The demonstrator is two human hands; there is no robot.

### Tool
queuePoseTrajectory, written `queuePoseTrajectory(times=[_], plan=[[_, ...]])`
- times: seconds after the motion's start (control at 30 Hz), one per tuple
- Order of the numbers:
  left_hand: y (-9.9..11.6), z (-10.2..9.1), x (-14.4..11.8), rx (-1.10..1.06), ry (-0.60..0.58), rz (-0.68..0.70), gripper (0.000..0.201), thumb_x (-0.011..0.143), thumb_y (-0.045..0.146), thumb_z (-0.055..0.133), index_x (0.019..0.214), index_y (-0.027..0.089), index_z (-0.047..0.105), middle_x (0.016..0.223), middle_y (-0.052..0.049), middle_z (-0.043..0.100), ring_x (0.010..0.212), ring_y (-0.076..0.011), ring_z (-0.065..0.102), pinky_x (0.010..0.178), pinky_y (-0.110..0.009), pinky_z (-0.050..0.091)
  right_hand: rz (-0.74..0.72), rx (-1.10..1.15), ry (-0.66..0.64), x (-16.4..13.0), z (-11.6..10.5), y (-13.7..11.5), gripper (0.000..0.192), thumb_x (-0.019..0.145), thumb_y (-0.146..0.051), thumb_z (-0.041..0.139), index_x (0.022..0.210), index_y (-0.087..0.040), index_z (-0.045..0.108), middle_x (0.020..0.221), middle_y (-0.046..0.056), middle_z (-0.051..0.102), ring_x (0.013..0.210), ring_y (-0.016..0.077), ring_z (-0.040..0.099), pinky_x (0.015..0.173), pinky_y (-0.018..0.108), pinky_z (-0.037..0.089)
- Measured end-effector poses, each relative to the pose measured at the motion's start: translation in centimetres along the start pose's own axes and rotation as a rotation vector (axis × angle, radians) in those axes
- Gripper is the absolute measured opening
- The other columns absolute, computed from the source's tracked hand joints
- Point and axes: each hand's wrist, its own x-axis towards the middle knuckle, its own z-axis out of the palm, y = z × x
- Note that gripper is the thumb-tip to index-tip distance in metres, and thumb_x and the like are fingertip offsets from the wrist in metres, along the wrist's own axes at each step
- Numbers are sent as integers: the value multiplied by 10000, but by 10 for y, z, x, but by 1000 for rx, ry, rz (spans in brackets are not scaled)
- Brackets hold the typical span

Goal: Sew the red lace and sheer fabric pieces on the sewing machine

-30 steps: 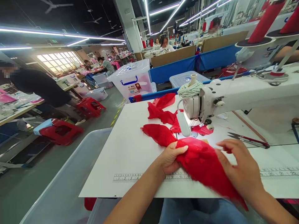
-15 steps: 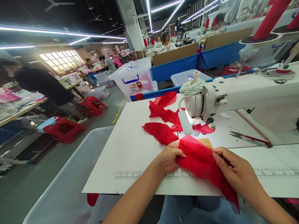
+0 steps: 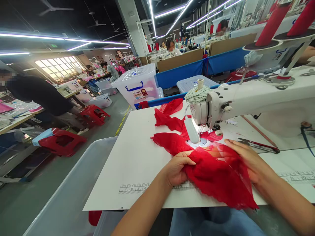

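Note:
A piece of sheer red fabric (image 3: pixel 216 173) lies between my hands at the table's front, its lower edge hanging over the rim. My left hand (image 3: pixel 178 167) is closed on its left part, thumb on top. My right hand (image 3: pixel 248 160) is at its right side, fingers stretched out flat, partly behind the see-through cloth; some fingers show only dimly through it. A narrower red length runs left from my left hand. Just beyond the hands stands a white sewing machine (image 3: pixel 211 108), more red fabric (image 3: pixel 169 114) lying beside and under its head.
Thread snips (image 3: pixel 261 145) lie right of the needle area. A printed ruler (image 3: pixel 134 188) runs along the table's front edge. A translucent bin (image 3: pixel 71 186) stands below left; a lidded plastic box (image 3: pixel 140 85) is behind. Red thread cones (image 3: pixel 273 26) rise at right. Co-workers sit and stand farther off.
My right hand has gone from pinching the fabric's edge to lying flat against it, farther forward. The fabric is spread wider. My left hand keeps its hold. The view has shifted slightly.

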Motion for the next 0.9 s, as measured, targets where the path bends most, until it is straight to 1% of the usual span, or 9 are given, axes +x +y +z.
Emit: queuePoseTrajectory(times=[0.1,0.2,0.23,0.3,0.37,0.47,0.67,0.77,0.9], plan=[[2,0,1,-79,16,101,390,638,48,628,1019,123,649,906,-85,705,836,-199,686,786,-285,527,-129,-40,45,4,-7,1,373,711,-551,660,910,-249,566,971,97,710,891,269,692,706,373,581],[5,2,2,-119,78,178,364,639,50,658,997,114,656,925,-92,710,896,-216,680,845,-299,511,-375,-507,65,-1,-24,12,527,714,-622,647,1085,-257,573,1254,117,621,1099,308,617,797,384,555],[5,3,2,-123,96,197,320,643,65,680,960,103,664,903,-94,712,886,-215,680,850,-295,506,-444,-721,83,-4,-29,16,569,670,-630,676,1089,-257,577,1232,113,627,1058,323,626,757,399,553],[3,6,1,-90,122,207,243,668,121,740,900,85,678,854,-98,715,847,-210,680,840,-287,502,-538,-1061,47,-11,-36,25,451,704,-606,622,1000,-266,611,1114,87,657,967,316,640,681,400,532],[-1,9,0,4,143,181,260,677,183,803,883,74,687,831,-103,718,813,-208,678,817,-286,506,-588,-1194,10,-16,-35,29,309,786,-553,490,837,-272,607,965,65,664,870,284,641,635,385,503],[-6,10,1,57,186,164,327,661,250,856,887,75,696,848,-110,722,842,-225,684,842,-306,516,-535,-1020,-32,-21,-24,25,302,835,-528,436,768,-267,572,825,46,654,741,239,616,632,367,489],[2,3,8,-300,354,270,142,836,236,710,845,97,682,889,-103,728,905,-210,691,967,-348,502,97,15,-144,-26,1,9,388,666,-497,761,932,-239,645,841,38,733,785,245,680,648,331,552],[5,4,5,-365,268,255,239,876,325,672,948,98,681,963,-113,732,1009,-228,677,1015,-356,480,244,241,-136,-27,11,9,425,577,-358,850,945,-209,698,898,58,756,818,251,702,658,309,571],[1,6,0,-243,132,283,339,740,268,813,986,74,682,981,-144,733,1105,-293,642,1041,-378,464,284,302,-154,-28,21,13,458,583,-307,862,1009,-216,718,978,55,759,823,239,714,650,292,585]])
